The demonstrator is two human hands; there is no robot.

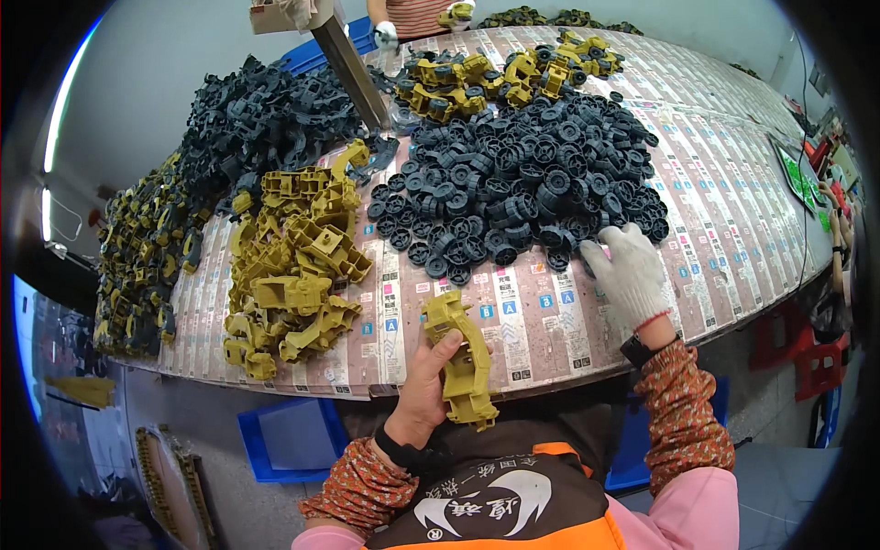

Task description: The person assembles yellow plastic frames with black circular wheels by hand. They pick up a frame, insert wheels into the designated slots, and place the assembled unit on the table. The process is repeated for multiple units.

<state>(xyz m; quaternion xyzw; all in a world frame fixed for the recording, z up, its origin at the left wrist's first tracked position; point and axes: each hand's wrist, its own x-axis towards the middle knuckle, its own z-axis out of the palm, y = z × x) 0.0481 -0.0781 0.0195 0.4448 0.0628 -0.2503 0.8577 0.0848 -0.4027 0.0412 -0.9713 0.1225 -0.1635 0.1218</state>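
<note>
My bare left hand [423,385] is closed around a mustard-yellow plastic toy-vehicle body [467,362], held upright just off the table's front edge, thumb on its face. In a white glove, my right hand [631,275] reaches to the near right edge of a large heap of dark grey toy wheels [541,174]. Its fingers are apart, with the fingertips touching the heap; what lies under them is partly hidden. Left of the wheels lies a pile of more yellow vehicle bodies [298,266].
Dark grey plastic parts [261,124] are heaped at the back left, beside a post [353,78]. Yellow-and-dark assembled pieces [142,261] lie far left, others [500,78] behind the wheels. Another person's gloved hand [386,35] is across the table. Blue bins [291,440] stand below.
</note>
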